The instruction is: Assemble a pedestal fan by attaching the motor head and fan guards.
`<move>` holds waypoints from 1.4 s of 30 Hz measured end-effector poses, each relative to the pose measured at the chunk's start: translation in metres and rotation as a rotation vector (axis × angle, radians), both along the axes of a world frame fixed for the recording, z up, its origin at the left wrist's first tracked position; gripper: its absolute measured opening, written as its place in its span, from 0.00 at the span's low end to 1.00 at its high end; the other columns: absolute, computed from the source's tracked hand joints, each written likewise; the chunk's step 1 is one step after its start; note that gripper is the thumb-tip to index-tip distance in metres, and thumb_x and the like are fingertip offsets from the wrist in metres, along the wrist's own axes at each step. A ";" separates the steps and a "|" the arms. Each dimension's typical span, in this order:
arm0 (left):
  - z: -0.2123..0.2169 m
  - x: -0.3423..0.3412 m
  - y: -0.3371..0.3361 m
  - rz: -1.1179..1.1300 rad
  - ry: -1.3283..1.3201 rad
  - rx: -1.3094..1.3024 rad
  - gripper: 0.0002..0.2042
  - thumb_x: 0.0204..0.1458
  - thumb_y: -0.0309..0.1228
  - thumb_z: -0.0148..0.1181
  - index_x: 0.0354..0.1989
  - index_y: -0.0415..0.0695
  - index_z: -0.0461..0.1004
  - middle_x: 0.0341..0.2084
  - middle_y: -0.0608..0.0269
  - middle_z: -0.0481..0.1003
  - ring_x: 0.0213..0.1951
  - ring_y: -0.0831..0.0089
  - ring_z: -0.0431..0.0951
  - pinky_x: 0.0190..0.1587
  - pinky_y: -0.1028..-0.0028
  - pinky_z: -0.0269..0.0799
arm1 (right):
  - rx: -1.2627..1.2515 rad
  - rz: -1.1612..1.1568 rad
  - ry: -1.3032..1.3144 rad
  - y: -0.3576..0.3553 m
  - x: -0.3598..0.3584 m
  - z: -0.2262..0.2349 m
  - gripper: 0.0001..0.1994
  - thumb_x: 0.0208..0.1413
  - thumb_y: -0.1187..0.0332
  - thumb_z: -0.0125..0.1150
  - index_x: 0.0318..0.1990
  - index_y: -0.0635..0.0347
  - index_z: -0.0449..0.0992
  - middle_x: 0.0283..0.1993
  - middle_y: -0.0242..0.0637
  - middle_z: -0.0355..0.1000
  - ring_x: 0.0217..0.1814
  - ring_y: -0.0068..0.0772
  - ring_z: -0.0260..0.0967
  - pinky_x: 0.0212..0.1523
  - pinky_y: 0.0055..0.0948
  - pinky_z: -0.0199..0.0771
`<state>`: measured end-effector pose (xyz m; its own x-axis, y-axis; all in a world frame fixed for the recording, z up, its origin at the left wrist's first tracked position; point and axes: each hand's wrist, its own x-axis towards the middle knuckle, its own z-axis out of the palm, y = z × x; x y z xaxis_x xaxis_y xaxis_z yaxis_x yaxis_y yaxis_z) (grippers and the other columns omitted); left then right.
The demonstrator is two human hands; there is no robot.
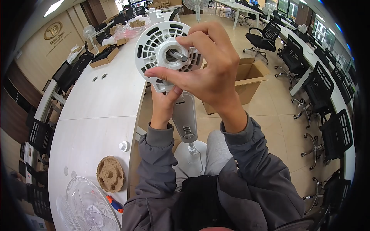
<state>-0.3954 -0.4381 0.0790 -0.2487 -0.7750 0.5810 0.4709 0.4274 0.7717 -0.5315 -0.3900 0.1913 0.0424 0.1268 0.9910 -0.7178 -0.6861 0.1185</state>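
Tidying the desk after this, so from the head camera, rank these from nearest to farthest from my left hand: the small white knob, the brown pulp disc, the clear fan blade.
1. small white knob, on the table by the left hand.
2. brown pulp disc, nearer you.
3. clear fan blade, at the table's near edge.

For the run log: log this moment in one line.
left hand: gripping fan neck | right hand: on fan motor housing | fan blade: on table

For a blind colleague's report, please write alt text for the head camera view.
Two bare hands hold a white fan motor housing with a metal shaft: the right hand lies across its front, the left hand grips below it. On the white table lie a clear fan blade and a brown pulp disc.
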 end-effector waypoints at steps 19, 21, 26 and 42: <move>0.048 0.007 0.026 -0.043 -0.048 0.092 0.39 0.58 0.61 0.48 0.71 0.47 0.54 0.63 0.57 0.66 0.63 0.64 0.69 0.62 0.63 0.66 | -0.062 -0.216 -0.104 0.000 0.011 -0.010 0.28 0.27 0.54 0.85 0.34 0.65 0.82 0.22 0.31 0.61 0.22 0.30 0.60 0.21 0.27 0.58; 0.047 0.004 0.027 -0.007 -0.083 0.094 0.40 0.58 0.64 0.47 0.71 0.49 0.56 0.65 0.60 0.66 0.65 0.63 0.66 0.64 0.63 0.62 | -0.071 -0.202 -0.097 -0.001 0.010 -0.011 0.28 0.29 0.55 0.84 0.38 0.64 0.84 0.21 0.30 0.58 0.21 0.28 0.57 0.20 0.29 0.55; 0.043 -0.003 0.023 0.041 -0.074 0.126 0.37 0.63 0.64 0.44 0.72 0.51 0.54 0.67 0.61 0.61 0.68 0.64 0.62 0.68 0.62 0.59 | -0.015 -0.118 -0.086 -0.008 0.006 -0.011 0.26 0.31 0.56 0.82 0.40 0.61 0.85 0.20 0.29 0.55 0.20 0.26 0.55 0.20 0.29 0.53; 0.063 -0.001 0.037 -0.039 -0.028 0.083 0.33 0.65 0.62 0.41 0.69 0.51 0.60 0.61 0.62 0.69 0.64 0.67 0.67 0.65 0.62 0.63 | 0.153 -0.082 0.116 0.016 -0.013 -0.019 0.28 0.43 0.69 0.74 0.55 0.66 0.78 0.38 0.39 0.70 0.39 0.40 0.66 0.36 0.34 0.67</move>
